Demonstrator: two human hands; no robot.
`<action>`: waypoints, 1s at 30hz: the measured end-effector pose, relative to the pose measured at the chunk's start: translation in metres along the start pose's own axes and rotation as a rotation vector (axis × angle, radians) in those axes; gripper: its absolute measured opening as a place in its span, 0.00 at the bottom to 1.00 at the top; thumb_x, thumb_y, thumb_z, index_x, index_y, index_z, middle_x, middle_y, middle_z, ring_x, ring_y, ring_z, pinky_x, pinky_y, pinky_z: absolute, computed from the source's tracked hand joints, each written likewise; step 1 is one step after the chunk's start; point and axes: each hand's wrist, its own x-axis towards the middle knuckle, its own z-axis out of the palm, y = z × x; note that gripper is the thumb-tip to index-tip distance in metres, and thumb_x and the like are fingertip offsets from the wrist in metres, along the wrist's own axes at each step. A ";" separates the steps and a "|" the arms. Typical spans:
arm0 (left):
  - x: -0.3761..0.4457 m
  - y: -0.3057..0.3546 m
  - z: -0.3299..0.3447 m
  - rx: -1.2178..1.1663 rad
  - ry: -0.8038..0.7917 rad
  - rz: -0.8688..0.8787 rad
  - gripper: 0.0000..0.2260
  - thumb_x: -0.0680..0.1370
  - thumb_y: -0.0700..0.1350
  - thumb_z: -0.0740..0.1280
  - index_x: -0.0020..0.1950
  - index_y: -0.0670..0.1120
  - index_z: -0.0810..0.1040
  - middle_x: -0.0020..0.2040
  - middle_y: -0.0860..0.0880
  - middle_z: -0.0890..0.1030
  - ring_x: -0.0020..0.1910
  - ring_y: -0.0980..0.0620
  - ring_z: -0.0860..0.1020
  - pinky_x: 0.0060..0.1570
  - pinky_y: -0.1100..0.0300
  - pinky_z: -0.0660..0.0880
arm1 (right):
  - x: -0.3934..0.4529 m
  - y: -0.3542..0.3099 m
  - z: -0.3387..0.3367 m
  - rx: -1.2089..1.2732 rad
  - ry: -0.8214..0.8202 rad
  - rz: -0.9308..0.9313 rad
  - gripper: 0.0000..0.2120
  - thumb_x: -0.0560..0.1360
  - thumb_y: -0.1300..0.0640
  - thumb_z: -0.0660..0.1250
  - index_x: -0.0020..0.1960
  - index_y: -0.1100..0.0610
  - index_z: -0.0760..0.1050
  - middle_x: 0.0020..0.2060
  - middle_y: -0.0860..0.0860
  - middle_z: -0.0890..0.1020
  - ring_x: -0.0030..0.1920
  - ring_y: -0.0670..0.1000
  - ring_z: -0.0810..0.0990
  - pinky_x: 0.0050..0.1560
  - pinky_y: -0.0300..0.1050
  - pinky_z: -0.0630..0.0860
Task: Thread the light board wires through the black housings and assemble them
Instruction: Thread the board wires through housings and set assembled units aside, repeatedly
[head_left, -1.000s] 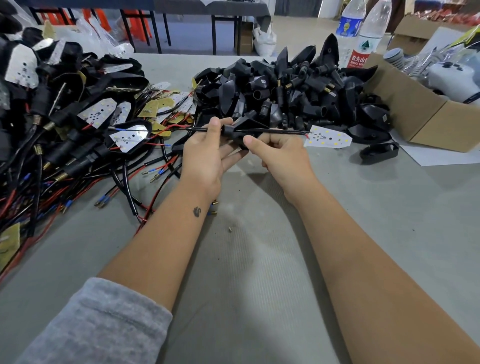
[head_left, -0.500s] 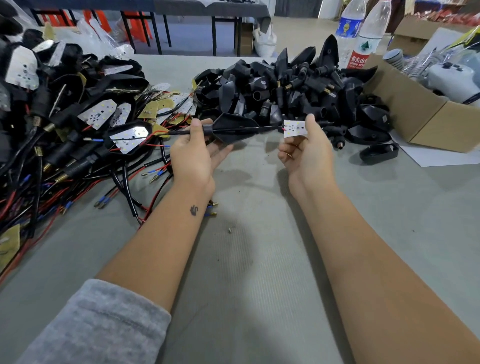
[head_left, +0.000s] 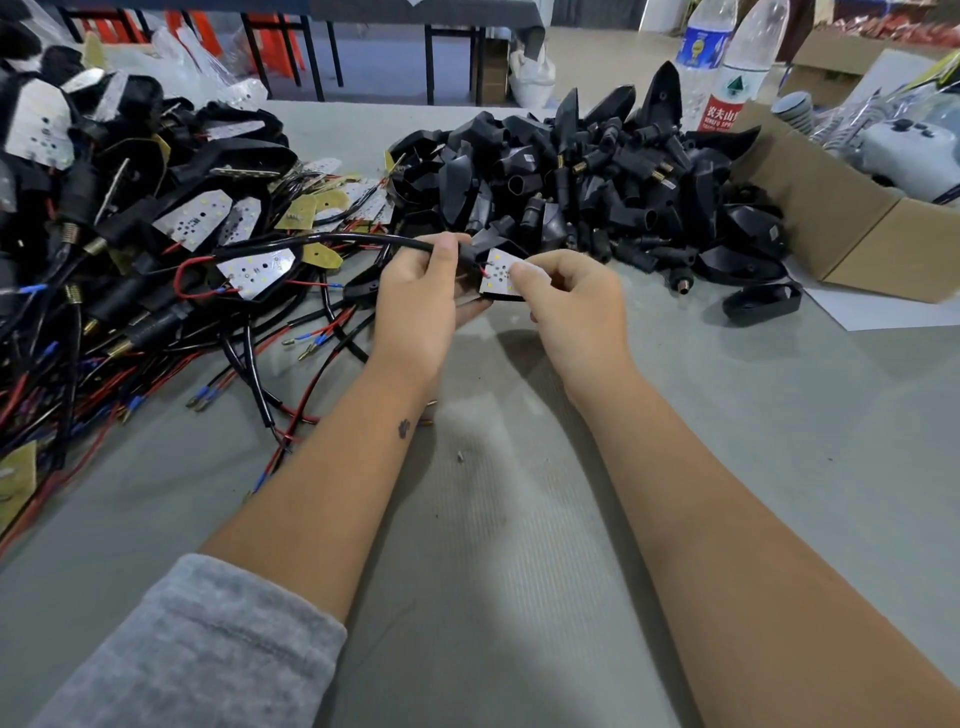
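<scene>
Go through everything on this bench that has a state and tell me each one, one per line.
Left hand: grips the black housing and its cable.
Right hand: pinches the light board.
Light board: white, at the housing's mouth, not seated.
Black housing: held above the table.
Black cable: through the housing, trails left.
Cardboard box: open.
Red-label water bottle: upright.
Loose housings pile: heaped, unassembled.

Your light board is white with small dark and yellowish dots, and a red wire meets it at its edge. The housing you hold is black, like the cable and the heap of housings behind. The counter is plain grey. Your sleeve is heathered grey. The box is brown cardboard. One bottle label is red, the other blue.
</scene>
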 end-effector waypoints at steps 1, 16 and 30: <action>0.000 -0.001 0.000 0.017 0.005 0.008 0.11 0.84 0.45 0.59 0.46 0.46 0.78 0.43 0.47 0.83 0.40 0.55 0.84 0.39 0.60 0.81 | 0.000 0.000 0.001 -0.014 0.024 -0.005 0.05 0.75 0.58 0.69 0.40 0.55 0.80 0.28 0.43 0.76 0.30 0.41 0.71 0.35 0.36 0.70; 0.003 0.006 -0.007 0.242 0.044 0.030 0.19 0.84 0.49 0.55 0.39 0.50 0.80 0.43 0.49 0.81 0.47 0.48 0.77 0.55 0.45 0.74 | -0.003 0.000 0.001 -0.087 -0.222 -0.105 0.12 0.71 0.54 0.72 0.34 0.50 0.70 0.24 0.41 0.69 0.28 0.42 0.66 0.31 0.35 0.64; -0.013 0.011 -0.002 0.751 -0.481 0.083 0.19 0.83 0.49 0.59 0.41 0.36 0.73 0.34 0.44 0.73 0.35 0.53 0.70 0.38 0.51 0.68 | -0.001 -0.009 -0.005 0.271 -0.214 0.104 0.07 0.76 0.59 0.68 0.40 0.54 0.81 0.33 0.49 0.80 0.35 0.47 0.77 0.37 0.41 0.73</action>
